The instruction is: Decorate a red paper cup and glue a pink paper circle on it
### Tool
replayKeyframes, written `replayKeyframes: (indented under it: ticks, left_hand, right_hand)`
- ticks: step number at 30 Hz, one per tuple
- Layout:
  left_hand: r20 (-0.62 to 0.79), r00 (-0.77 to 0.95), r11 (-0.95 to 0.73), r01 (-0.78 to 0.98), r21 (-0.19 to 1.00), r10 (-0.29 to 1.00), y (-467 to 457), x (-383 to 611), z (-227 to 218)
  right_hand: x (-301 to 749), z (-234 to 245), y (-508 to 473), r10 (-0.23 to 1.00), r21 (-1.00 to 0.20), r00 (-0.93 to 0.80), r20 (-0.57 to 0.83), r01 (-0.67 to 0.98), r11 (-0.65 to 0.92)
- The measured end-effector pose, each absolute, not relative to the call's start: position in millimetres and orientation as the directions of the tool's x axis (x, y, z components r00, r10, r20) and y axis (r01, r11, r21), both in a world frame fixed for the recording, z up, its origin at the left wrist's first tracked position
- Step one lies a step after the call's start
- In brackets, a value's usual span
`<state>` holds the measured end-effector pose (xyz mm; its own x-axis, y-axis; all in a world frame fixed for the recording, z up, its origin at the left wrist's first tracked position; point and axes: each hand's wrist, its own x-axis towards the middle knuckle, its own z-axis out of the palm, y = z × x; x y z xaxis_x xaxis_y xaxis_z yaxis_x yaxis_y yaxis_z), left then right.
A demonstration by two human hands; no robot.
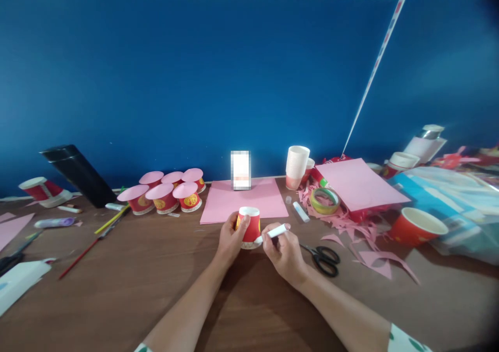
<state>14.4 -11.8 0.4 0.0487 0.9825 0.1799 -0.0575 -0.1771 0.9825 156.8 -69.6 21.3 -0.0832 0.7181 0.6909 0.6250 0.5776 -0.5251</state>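
Observation:
Near the middle of the table, my left hand (231, 238) grips a red and white paper cup (252, 226) from its left side, thumb across the front. The cup has a yellow patch on its side and a whitish band with line marks round its bottom edge. My right hand (286, 252) pinches a white marker pen (277, 231), its tip at the cup's lower right edge; whether it touches I cannot tell. Just right of that hand lies a pair of black-handled scissors (326, 260), blades partly hidden behind the hand.
Pink paper sheets (218, 201) lie behind the cup under a bright pixelated panel (240, 170). Several red cups with pink discs (187, 196) stand left. Stacked cups (297, 167), a tape roll (324, 201), pink scraps (362, 230) and an orange cup (419, 227) are right. A blue partition (234, 71) rises behind.

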Motion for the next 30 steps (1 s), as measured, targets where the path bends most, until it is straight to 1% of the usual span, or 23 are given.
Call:
replayKeyframes:
  ticks: [10, 17, 22, 30]
  left_hand:
    - [0.192, 0.038, -0.191, -0.019, 0.981, 0.981, -13.6, 13.5, 2.9]
    - [0.157, 0.01, -0.156, -0.075, 0.985, 0.988, -13.1, 14.7, 3.3]
    - [0.127, 0.037, -0.121, -0.13, 0.984, 0.991, -15.3, 15.8, 5.5]
    - [0.125, 0.019, -0.123, -0.075, 0.99, 0.992, -19.1, 17.4, 10.9]
  right_hand:
    - [157.3, 20.5, -68.9, 0.72, -0.538, -0.094, 0.688, 0.6, 0.592]
    - [157.3, 19.4, -68.3, 0.752, -0.556, -0.113, 0.65, 0.604, 0.571]
    - [156.4, 19.1, -68.2, 0.752, -0.562, -0.129, 0.647, 0.587, 0.583]
    - [155.2, 18.4, -68.0, 0.723, -0.545, -0.105, 0.683, 0.586, 0.6]
